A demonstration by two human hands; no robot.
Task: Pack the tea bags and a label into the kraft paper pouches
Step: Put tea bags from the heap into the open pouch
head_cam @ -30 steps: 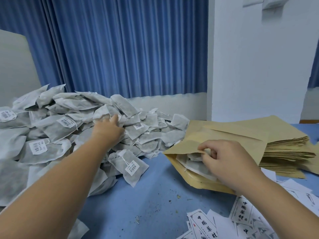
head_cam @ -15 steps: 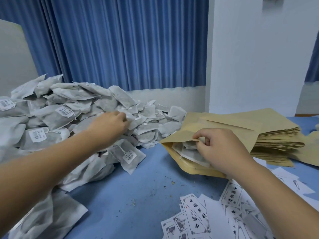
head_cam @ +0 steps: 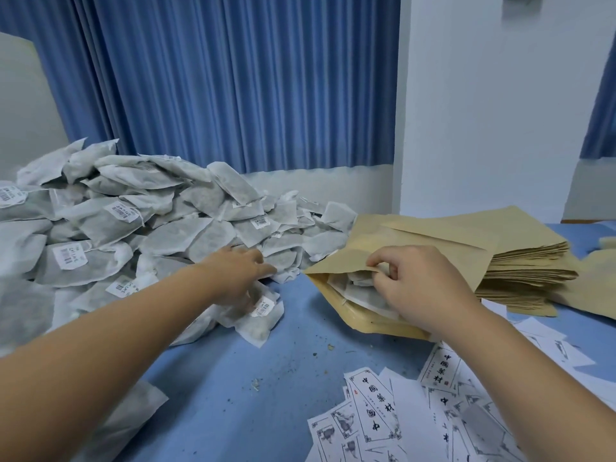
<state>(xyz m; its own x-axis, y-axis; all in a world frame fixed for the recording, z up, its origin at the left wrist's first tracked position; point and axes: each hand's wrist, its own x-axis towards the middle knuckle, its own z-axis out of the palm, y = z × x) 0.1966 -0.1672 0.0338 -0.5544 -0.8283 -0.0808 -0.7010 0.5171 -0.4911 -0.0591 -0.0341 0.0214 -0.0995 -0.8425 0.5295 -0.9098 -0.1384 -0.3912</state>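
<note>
A large heap of white tea bags (head_cam: 140,235) with barcode tags covers the left of the blue table (head_cam: 253,378). My left hand (head_cam: 236,271) lies palm down on the heap's front right edge, fingers stretched toward the pouch and touching the bags; its thumb is hidden. An open kraft paper pouch (head_cam: 380,325) lies on its side at centre right with tea bags (head_cam: 360,293) showing inside. My right hand (head_cam: 423,288) pinches the pouch's upper lip and holds the mouth open. Printed paper labels (head_cam: 376,411) lie scattered at the bottom right.
A thick stack of flat kraft pouches (head_cam: 530,261) sits behind my right hand. A blue curtain (head_cam: 233,88) and a white wall (head_cam: 493,111) close off the back. One loose tea bag (head_cam: 133,415) lies under my left forearm.
My left hand has come down from the top of the heap to its front right edge, closer to the pouch. My right hand still holds the pouch mouth open.
</note>
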